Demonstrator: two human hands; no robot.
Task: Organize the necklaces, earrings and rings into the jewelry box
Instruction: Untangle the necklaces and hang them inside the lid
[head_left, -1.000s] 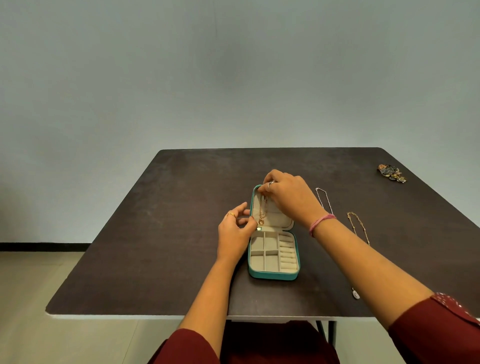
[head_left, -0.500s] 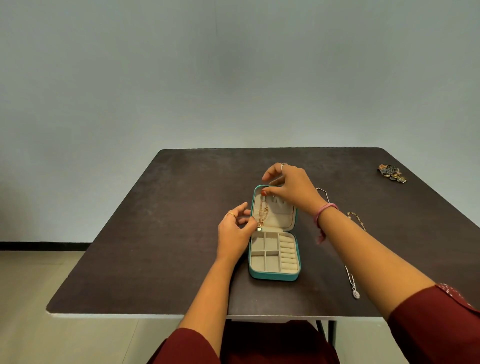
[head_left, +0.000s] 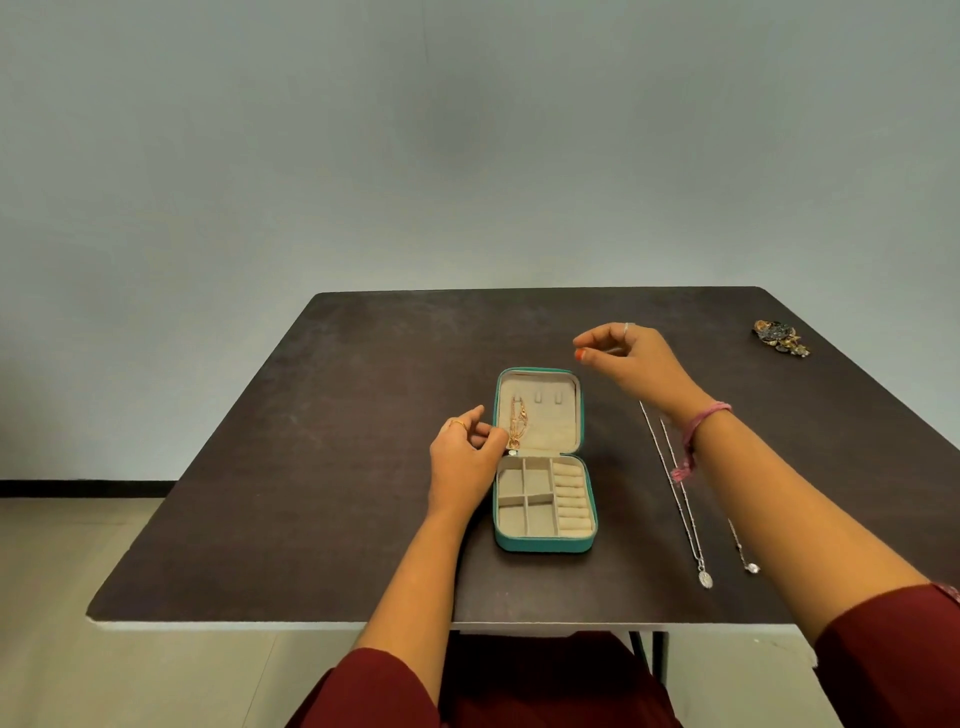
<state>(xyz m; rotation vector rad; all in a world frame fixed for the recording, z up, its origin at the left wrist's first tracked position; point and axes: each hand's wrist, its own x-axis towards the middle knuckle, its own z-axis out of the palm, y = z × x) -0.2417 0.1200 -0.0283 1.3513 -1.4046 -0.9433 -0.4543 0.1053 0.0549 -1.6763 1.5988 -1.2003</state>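
Dark table (head_left: 322, 467), grey wall, left hand (head_left: 462, 467) perhaps pinching chain, right hand (head_left: 631, 358) loosely curled.

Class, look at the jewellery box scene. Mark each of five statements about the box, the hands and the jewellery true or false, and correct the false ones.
1. The jewelry box lies open on the table. True.
2. A gold necklace hangs inside the lid. True.
3. The right hand rests inside the box. False: it is raised beyond the box's far right corner, holding nothing visible.
4. Two silver necklaces lie left of the box. False: they lie to its right, partly under the right forearm.
5. The left hand is at the box's left edge, beside the gold necklace. True.
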